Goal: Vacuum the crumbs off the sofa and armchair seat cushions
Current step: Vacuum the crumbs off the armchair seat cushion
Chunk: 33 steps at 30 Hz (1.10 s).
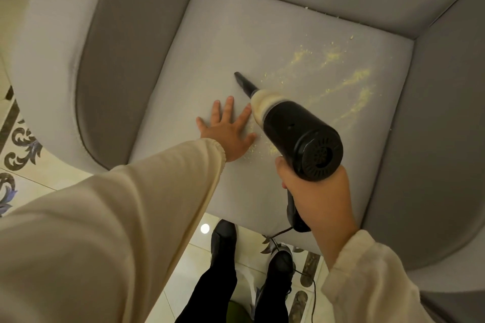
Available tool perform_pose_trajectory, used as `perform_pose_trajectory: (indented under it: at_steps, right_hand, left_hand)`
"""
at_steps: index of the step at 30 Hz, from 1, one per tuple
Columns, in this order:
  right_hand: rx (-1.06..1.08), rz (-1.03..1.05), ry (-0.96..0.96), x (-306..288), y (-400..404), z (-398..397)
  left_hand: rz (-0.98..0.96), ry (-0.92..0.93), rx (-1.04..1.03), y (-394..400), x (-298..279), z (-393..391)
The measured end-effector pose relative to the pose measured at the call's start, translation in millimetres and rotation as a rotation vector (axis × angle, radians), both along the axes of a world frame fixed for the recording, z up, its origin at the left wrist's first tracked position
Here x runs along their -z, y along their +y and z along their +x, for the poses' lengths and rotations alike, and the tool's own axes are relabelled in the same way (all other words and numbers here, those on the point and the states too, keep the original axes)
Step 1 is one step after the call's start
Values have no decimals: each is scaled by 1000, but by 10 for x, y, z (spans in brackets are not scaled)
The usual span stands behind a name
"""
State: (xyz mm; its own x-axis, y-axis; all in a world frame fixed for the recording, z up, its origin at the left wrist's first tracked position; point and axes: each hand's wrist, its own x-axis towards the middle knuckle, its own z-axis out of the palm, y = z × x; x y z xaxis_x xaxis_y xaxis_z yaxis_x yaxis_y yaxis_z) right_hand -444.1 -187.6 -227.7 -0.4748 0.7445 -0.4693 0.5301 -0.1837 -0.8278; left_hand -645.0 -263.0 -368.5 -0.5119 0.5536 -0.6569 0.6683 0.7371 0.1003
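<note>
The right hand (317, 199) grips the vacuum (296, 128), left hand (228, 131) flat on the cushion (210, 47); most crumbs (349, 81) remain beyond the right hand.

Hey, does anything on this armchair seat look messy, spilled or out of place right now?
Yes. Yellowish crumbs lie scattered in streaks across the right half of the grey seat cushion, with a few near the back seam and some beside the left hand pressed flat on it. The handheld vacuum nozzle points left of the main streaks.
</note>
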Motion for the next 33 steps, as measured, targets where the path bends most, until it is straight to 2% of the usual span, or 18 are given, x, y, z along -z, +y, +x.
perform_pose_trajectory:
  at_steps: [8, 12, 16, 20, 25, 33]
  right_hand:
    - [-42, 19, -49, 27, -83, 223]
    - [133, 31, -12, -5, 148, 205]
    - [303, 124, 7, -57, 569, 50]
    - [393, 50, 37, -121, 811, -29]
    - [356, 27, 29, -106, 905, -110]
    - [269, -18, 24, -9, 855, -250]
  left_hand:
    - [-9, -16, -10, -6, -58, 15]
    - [26, -41, -38, 63, -88, -40]
    - [68, -17, 25, 388, -238, -106]
    - [81, -88, 41, 639, -242, -205]
    - [4, -25, 143, 625, -191, -135]
    - [7, 28, 169, 636, -149, -82]
